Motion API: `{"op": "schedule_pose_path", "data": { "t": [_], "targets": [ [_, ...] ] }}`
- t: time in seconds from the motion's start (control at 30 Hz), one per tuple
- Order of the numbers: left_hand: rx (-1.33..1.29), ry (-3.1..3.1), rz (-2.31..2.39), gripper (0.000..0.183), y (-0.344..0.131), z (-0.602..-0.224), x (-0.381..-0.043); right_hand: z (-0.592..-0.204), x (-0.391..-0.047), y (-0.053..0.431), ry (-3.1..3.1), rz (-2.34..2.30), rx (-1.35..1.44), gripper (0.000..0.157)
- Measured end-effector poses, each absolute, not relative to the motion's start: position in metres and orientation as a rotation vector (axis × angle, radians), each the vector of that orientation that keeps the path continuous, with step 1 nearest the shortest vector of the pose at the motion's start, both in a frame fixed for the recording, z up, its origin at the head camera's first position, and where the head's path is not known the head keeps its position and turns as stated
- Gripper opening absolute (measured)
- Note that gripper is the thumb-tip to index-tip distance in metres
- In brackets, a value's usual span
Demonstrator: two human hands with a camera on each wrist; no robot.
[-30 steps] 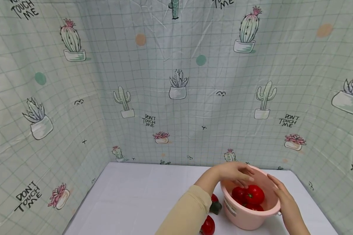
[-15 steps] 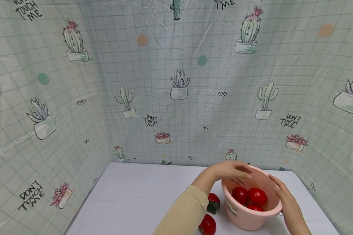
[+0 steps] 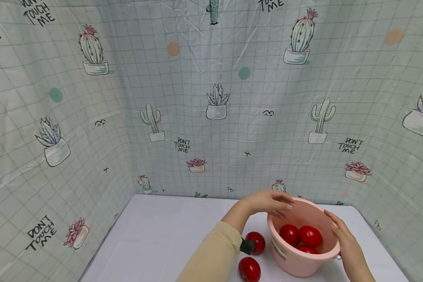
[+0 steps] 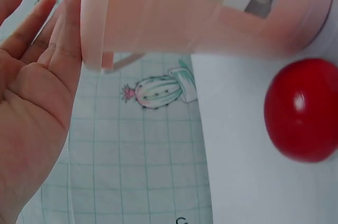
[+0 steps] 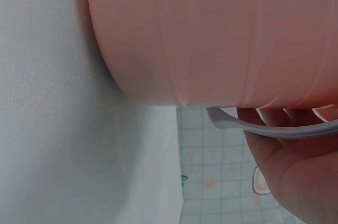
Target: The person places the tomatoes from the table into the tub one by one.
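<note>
A pink bucket [image 3: 299, 264] stands at the right of the white table, with several red tomatoes [image 3: 310, 236] visible inside. My left hand [image 3: 268, 203] reaches over its left rim, fingers extended and holding nothing; in the left wrist view those fingers lie against or just beside the rim. At the opposite side my right hand [image 3: 349, 243] holds the bucket by its rim. The right wrist view has its fingers behind the grey handle [image 5: 274, 132], partly hidden. Left of the bucket lie two more tomatoes, one farther back [image 3: 257, 243] and one nearer [image 3: 249, 269].
A dark boxy piece [image 3: 246, 246] shows beneath my left wrist, in front of the farther loose tomato. White tabletop [image 3: 165, 235] extends to the left. A cactus-print cloth [image 3: 183, 98] hangs along the back and both sides.
My left hand has moved left, from above the tomatoes toward the bucket's left rim, uncovering more of the loose tomatoes. A tomato in the bucket has turned, its green stem now unseen.
</note>
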State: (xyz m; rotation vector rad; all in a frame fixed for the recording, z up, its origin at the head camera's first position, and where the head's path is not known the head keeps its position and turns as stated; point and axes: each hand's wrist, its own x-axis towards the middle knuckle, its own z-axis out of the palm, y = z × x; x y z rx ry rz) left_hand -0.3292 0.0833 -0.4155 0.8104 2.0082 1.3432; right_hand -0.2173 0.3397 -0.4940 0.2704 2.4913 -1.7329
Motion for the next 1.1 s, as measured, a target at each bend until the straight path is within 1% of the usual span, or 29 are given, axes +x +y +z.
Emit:
{"op": "schedule_pose_path", "data": {
  "t": [0.17,0.43,0.5,0.67,0.83,1.1],
  "targets": [
    [0.793,2.077,1.357,0.017,0.068,-0.420,-0.332,-0.496,-0.217,0.341,2.502,-1.730,0.273,0.056],
    [0.684,2.210,1.302,0.016,0.038,-0.436,-0.337,-0.498,-0.217,0.345,2.521,-1.719,0.242,0.055],
    [0.663,2.252,1.250,0.020,0.031,-0.443,-0.338,-0.498,-0.216,0.344,2.527,-1.717,0.232,0.055],
    [0.618,2.293,1.052,0.040,0.010,-0.459,-0.335,-0.499,-0.215,0.343,2.533,-1.721,0.209,0.056],
    [0.575,2.222,0.985,0.046,-0.009,-0.478,-0.332,-0.499,-0.216,0.344,2.508,-1.744,0.214,0.055],
    [0.510,2.130,1.157,0.057,-0.027,-0.510,-0.327,-0.500,-0.216,0.341,2.494,-1.745,0.229,0.055]
  ]
}}
